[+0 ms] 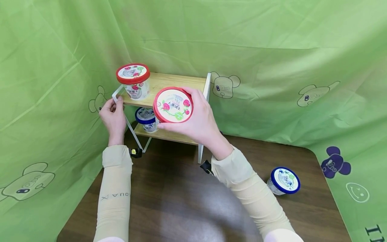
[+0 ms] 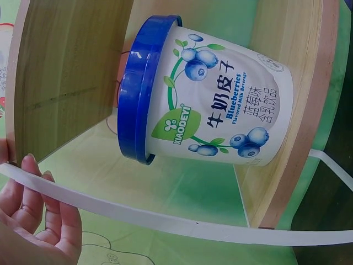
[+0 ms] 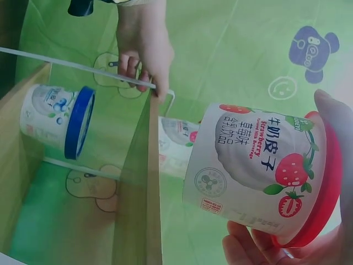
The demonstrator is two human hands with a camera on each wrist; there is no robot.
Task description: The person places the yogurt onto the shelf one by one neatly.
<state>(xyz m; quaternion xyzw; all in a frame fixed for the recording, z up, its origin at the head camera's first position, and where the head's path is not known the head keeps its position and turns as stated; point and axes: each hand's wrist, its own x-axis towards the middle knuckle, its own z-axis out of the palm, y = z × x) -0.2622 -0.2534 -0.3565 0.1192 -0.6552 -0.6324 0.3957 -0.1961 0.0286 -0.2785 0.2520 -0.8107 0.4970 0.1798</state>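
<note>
My right hand [image 1: 201, 117] holds a white tub with a red lid [image 1: 173, 105], raised in front of the two-tier shelf [image 1: 178, 80]. Strawberries and the word "Strawberry" show on this tub [image 3: 248, 165] in the right wrist view. At the upper board's left corner, my left hand [image 1: 114, 116] grips the shelf by its edge and white metal frame [image 2: 127, 212]. Just beside that hand, a second red-lidded tub [image 1: 137, 89] stands upright on the upper board. On the lower board sits a blue-lidded blueberry tub [image 2: 215, 105], partly hidden by the held tub in the head view.
Another blue-lidded tub [image 1: 283, 180] stands on the dark wooden surface [image 1: 169, 201] at the right. Green cloth [image 1: 272, 67] printed with cartoon bears hangs behind the shelf and along both sides.
</note>
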